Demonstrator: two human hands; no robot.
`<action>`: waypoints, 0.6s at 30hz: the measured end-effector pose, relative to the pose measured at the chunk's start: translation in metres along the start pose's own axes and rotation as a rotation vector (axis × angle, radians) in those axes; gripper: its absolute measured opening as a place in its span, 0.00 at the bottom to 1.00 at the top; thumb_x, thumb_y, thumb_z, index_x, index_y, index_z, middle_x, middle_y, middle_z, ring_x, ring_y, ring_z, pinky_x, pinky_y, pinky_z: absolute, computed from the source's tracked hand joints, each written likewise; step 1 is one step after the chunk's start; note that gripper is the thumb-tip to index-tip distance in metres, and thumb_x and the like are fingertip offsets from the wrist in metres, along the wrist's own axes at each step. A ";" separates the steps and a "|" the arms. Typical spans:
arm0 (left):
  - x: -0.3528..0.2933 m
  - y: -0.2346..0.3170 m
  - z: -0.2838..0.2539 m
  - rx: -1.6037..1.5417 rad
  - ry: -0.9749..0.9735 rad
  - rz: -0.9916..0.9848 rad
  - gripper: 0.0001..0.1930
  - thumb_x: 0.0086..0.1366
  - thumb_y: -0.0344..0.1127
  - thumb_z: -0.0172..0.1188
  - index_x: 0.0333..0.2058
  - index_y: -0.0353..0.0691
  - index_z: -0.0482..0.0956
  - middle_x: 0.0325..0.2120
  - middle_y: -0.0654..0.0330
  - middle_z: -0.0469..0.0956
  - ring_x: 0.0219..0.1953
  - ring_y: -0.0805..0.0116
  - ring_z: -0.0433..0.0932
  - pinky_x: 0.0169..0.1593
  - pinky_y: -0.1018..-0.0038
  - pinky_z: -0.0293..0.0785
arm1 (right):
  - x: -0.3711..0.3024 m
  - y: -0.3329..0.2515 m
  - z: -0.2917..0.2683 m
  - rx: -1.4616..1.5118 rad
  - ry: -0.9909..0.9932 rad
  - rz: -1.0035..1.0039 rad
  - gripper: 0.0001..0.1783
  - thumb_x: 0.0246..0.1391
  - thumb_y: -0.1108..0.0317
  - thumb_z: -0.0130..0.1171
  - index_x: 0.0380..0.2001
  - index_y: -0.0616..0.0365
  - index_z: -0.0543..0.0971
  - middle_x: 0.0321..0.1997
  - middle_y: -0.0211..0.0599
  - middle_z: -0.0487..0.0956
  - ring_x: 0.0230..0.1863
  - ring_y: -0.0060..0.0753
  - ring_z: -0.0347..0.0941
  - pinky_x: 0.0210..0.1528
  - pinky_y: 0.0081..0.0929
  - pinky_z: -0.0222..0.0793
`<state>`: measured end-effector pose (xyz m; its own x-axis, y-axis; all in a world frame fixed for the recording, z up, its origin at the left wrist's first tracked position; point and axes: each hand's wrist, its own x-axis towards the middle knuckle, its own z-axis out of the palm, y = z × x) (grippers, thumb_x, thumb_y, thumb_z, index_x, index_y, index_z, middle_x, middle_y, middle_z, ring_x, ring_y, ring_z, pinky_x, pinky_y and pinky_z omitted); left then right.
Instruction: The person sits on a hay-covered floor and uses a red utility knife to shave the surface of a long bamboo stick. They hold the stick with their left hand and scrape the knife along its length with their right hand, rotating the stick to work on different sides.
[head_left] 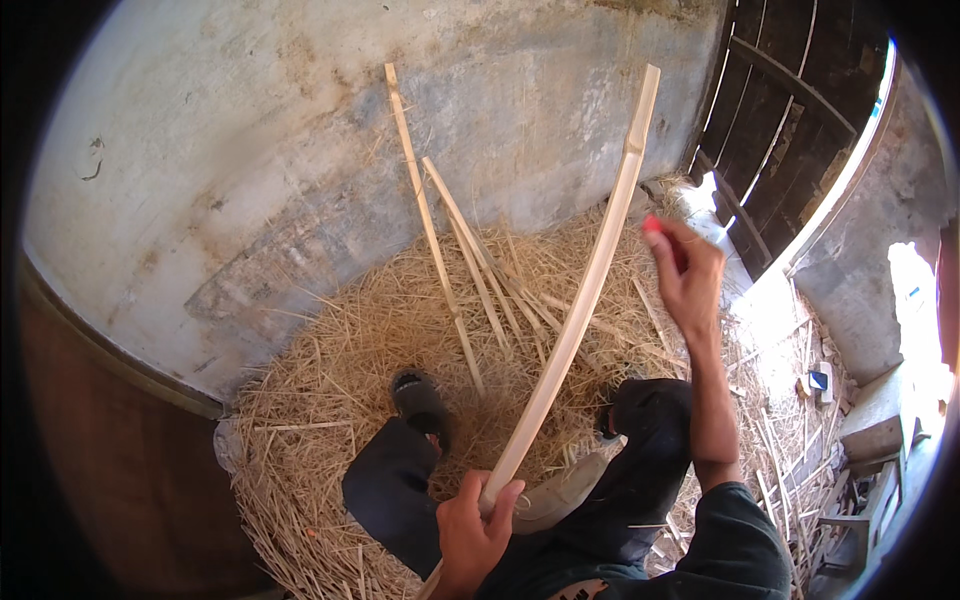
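My left hand (474, 532) grips the lower end of a long pale bamboo strip (590, 280), which slants up and to the right toward the wall. My right hand (688, 272) is raised just right of the strip's middle, apart from it, with a small red object (652, 225) pinched in its fingertips. I cannot tell what the red object is. My legs in dark trousers (640, 470) are folded below, and a foot in a dark sandal (420, 402) rests on the shavings. A pale curved thing (565, 490) lies on my lap by the left hand.
Three thinner bamboo strips (425, 215) lean against the grey concrete wall (250, 150). A thick pile of straw-like shavings (330, 400) covers the floor. A dark plank door (790, 110) stands ajar at the right, with split offcuts (800, 470) below it.
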<state>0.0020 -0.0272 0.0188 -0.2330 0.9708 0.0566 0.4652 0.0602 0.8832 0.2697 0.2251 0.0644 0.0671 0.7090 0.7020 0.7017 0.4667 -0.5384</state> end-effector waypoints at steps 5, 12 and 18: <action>-0.001 -0.015 -0.005 -0.018 0.033 -0.052 0.14 0.70 0.37 0.73 0.38 0.32 0.80 0.19 0.57 0.79 0.20 0.75 0.75 0.26 0.75 0.70 | -0.009 0.003 -0.009 0.148 -0.140 0.134 0.15 0.70 0.58 0.65 0.46 0.60 0.88 0.27 0.32 0.85 0.23 0.19 0.69 0.26 0.26 0.63; 0.029 0.006 0.004 -0.197 0.037 -0.001 0.24 0.63 0.33 0.79 0.49 0.33 0.72 0.25 0.62 0.77 0.26 0.80 0.70 0.31 0.79 0.69 | -0.110 -0.056 0.012 0.374 -0.435 -0.237 0.14 0.57 0.61 0.77 0.43 0.55 0.87 0.35 0.35 0.87 0.28 0.36 0.84 0.29 0.31 0.79; 0.037 0.008 0.010 -0.266 -0.015 0.021 0.32 0.60 0.30 0.82 0.51 0.37 0.64 0.27 0.64 0.75 0.28 0.81 0.68 0.33 0.81 0.69 | -0.133 -0.072 0.017 0.298 -0.410 -0.421 0.20 0.52 0.58 0.79 0.44 0.54 0.86 0.26 0.28 0.78 0.21 0.31 0.77 0.22 0.30 0.73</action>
<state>0.0055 0.0117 0.0236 -0.2119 0.9747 0.0713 0.2284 -0.0215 0.9733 0.1985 0.1061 0.0019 -0.4877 0.5501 0.6779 0.3781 0.8330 -0.4039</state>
